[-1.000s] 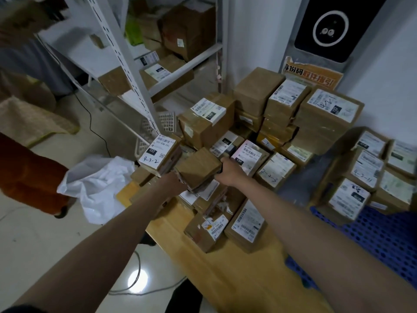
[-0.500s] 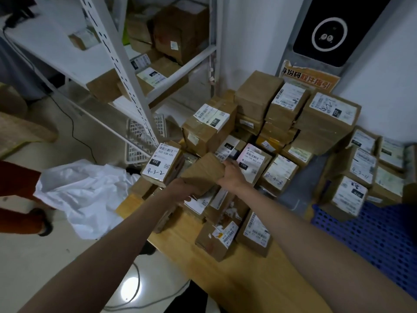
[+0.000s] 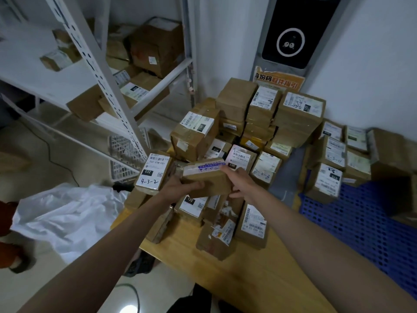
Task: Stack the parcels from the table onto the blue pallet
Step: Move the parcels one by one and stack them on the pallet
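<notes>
I hold a small brown cardboard parcel (image 3: 208, 179) with blue-printed tape on its top edge, lifted above the pile. My left hand (image 3: 180, 185) grips its left side, thumb across the front face. My right hand (image 3: 242, 185) grips its right end. Under it, several labelled parcels (image 3: 253, 222) lie on the wooden table (image 3: 225, 279). Behind, a taller heap of parcels (image 3: 266, 114) rises against the wall. The blue perforated pallet (image 3: 361, 233) lies at the right, with several stacked parcels (image 3: 331, 168) along its far side.
A white metal shelving rack (image 3: 108, 86) with boxes stands at the left. White plastic wrapping (image 3: 65, 213) lies on the floor beside the table. A white mesh basket (image 3: 126, 157) sits under the rack. A dark wall device (image 3: 291, 39) hangs above the heap.
Both hands have lifted the small parcel off the pile and tipped it, so its taped edge now faces up. The view has shifted slightly to the left.
</notes>
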Demonstrator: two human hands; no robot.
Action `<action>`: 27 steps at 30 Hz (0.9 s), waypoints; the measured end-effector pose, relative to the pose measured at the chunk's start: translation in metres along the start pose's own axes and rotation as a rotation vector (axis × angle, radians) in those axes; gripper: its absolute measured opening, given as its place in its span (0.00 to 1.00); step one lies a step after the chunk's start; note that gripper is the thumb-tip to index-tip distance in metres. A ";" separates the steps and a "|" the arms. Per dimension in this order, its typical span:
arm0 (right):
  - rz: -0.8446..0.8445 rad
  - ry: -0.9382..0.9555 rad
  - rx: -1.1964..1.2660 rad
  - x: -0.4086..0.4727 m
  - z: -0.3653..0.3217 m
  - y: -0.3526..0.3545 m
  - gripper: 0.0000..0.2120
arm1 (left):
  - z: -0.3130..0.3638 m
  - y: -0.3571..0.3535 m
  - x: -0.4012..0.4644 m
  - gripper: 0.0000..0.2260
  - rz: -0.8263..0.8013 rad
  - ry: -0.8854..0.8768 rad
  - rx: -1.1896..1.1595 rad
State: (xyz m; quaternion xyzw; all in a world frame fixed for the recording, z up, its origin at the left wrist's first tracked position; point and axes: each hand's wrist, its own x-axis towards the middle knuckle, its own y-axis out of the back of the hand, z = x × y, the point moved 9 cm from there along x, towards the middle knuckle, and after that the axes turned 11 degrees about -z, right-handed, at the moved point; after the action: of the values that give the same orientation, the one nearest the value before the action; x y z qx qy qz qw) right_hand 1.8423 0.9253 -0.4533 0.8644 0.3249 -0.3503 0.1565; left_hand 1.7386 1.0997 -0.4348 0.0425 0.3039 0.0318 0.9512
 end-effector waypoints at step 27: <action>-0.061 0.112 -0.772 -0.034 -0.002 -0.015 0.55 | 0.032 -0.026 -0.012 0.52 0.042 -0.148 0.665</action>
State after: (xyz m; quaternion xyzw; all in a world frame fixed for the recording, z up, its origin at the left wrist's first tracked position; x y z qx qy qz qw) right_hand 1.8148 0.9223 -0.4287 0.7498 0.4664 -0.1589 0.4415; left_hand 1.7485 1.0710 -0.4046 0.3588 0.2268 -0.0528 0.9039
